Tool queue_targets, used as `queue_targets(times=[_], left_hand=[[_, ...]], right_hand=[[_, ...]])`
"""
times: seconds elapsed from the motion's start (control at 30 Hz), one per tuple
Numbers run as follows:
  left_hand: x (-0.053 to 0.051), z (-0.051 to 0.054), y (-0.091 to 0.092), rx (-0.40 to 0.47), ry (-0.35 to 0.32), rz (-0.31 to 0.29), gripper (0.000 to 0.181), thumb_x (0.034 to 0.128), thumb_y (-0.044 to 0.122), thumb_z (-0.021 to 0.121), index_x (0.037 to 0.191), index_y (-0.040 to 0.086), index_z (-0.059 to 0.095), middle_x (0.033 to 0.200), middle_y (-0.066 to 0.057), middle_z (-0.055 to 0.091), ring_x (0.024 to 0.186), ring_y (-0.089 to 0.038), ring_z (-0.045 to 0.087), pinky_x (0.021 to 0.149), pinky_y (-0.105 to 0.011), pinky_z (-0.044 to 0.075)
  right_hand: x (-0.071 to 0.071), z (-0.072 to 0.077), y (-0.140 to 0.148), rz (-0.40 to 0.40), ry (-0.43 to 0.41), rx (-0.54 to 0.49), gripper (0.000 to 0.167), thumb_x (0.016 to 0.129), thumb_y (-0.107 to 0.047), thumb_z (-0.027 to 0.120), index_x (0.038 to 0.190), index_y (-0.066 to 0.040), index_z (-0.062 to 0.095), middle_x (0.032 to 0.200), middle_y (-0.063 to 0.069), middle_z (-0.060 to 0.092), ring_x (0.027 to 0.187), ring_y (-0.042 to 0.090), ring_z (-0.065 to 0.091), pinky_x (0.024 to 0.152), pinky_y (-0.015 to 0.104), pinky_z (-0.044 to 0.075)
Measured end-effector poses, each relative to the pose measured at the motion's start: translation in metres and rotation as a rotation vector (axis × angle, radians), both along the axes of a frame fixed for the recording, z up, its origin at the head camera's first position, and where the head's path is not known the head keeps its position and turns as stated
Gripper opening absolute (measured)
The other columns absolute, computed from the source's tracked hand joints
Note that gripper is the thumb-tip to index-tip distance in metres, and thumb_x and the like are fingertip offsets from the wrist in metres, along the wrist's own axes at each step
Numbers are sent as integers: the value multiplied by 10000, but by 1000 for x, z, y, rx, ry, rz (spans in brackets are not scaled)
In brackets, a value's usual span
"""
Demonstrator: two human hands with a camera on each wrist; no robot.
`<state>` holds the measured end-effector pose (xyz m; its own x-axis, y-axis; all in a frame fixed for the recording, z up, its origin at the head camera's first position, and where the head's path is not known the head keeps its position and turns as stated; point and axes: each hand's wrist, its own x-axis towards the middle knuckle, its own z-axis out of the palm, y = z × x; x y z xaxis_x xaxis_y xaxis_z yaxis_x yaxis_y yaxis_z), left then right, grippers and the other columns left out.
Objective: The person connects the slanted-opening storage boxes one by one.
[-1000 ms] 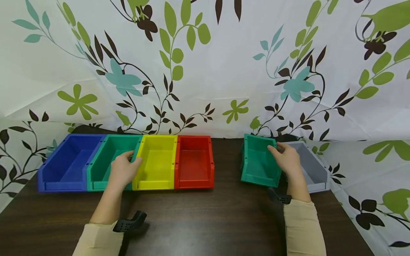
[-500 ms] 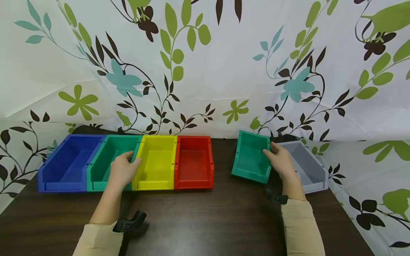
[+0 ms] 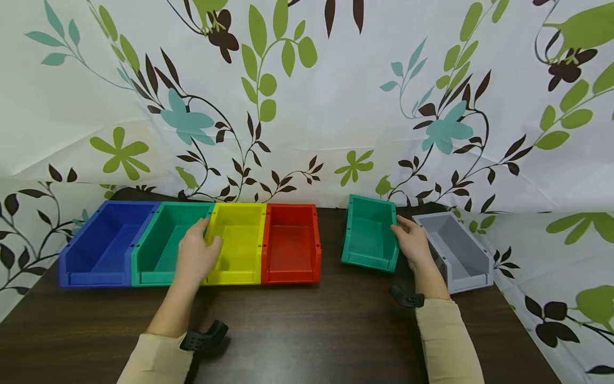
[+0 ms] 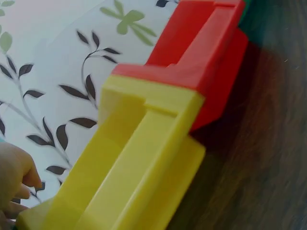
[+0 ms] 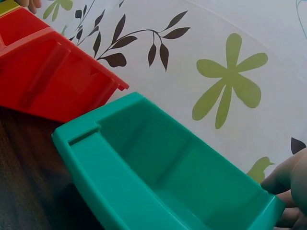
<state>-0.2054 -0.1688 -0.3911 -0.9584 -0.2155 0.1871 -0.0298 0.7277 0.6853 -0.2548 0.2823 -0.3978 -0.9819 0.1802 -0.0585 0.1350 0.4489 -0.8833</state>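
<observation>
My right hand point(image 3: 413, 244) pinches the right wall of a green plastic storage bin point(image 3: 368, 260), which sits slightly turned between the red and grey bins. In the right wrist view, the thumb and fingers point(image 5: 280, 177) are at this bin's rim. The left hand point(image 3: 195, 257) is over the wall where another green bin point(image 3: 146, 278) meets a yellow bin point(image 3: 232, 277); its fingers are loosely bent and seem to hold nothing. Whether they touch the wall is unclear. The left wrist view has that hand point(image 4: 13, 175) at the yellow bin's far left corner.
A blue bin point(image 3: 93, 279) stands at the row's left end and a red bin point(image 3: 290, 275) at its right end. The grey bin point(image 3: 467, 282) is at the right, angled, near the edge of the dark wooden table point(image 3: 297, 336). Patterned cloth point(image 3: 345, 96) hangs behind.
My right hand has moved the green bin leftward, away from the grey bin and towards the red one. The left hand has shifted a little to the right, while the row of bins stayed put.
</observation>
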Motion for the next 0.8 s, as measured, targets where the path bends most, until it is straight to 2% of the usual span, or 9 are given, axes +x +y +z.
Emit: queue_targets(times=[0.13, 0.2, 0.27, 0.37, 0.5, 0.63, 0.8], left_hand=[[2, -1, 15, -54, 128, -19, 507, 891, 135, 531, 1339, -90, 456, 1439, -311, 368, 1333, -498, 321, 1073, -635, 264], [3, -1, 23, -69, 158, -41, 502, 887, 137, 545, 1327, -93, 469, 1438, -310, 370, 1337, -501, 314, 1070, -637, 262], [3, -1, 30, -67, 162, -66, 503, 890, 155, 558, 1326, -83, 477, 1439, -296, 380, 1338, -484, 329, 1067, -623, 284], [1, -3, 39, -19, 108, -117, 516, 912, 200, 555, 1350, -56, 462, 1445, -266, 395, 1336, -444, 362, 1065, -589, 327], [-4, -7, 48, 71, -29, -183, 573, 941, 306, 536, 1401, -13, 412, 1448, -234, 410, 1326, -412, 391, 1054, -562, 364], [-9, -14, 55, 163, -128, -242, 643, 936, 403, 542, 1421, 8, 394, 1434, -206, 444, 1297, -381, 448, 1008, -516, 432], [-11, -19, 61, 270, -150, -302, 664, 909, 415, 592, 1407, 12, 420, 1386, -184, 508, 1223, -348, 536, 961, -465, 485]], right_hand=[[-2, -4, 1, 0, -23, -32, 560, 987, -252, 464, 1463, -3, 305, 1413, 241, 438, 1266, 331, 452, 1017, 425, 417], [-3, -6, 2, 3, -37, -34, 575, 978, -284, 486, 1455, -6, 327, 1396, 232, 463, 1253, 325, 469, 1015, 425, 422], [-3, -7, 2, 10, -48, -35, 594, 969, -320, 504, 1448, -6, 344, 1396, 227, 470, 1257, 327, 471, 1029, 439, 417], [-2, -7, 2, 17, -50, -33, 600, 962, -347, 517, 1432, -4, 375, 1402, 226, 467, 1276, 333, 456, 1055, 465, 395], [-1, -7, 1, 19, -52, -41, 553, 966, -308, 520, 1414, -3, 408, 1401, 224, 469, 1277, 332, 452, 1055, 470, 395], [-1, -6, 0, 22, -52, -39, 521, 965, -278, 520, 1399, -3, 434, 1385, 217, 489, 1243, 314, 484, 1008, 422, 436], [-1, -5, -1, 33, -57, -3, 523, 963, -290, 519, 1384, 14, 449, 1374, 230, 492, 1218, 327, 497, 975, 420, 456]])
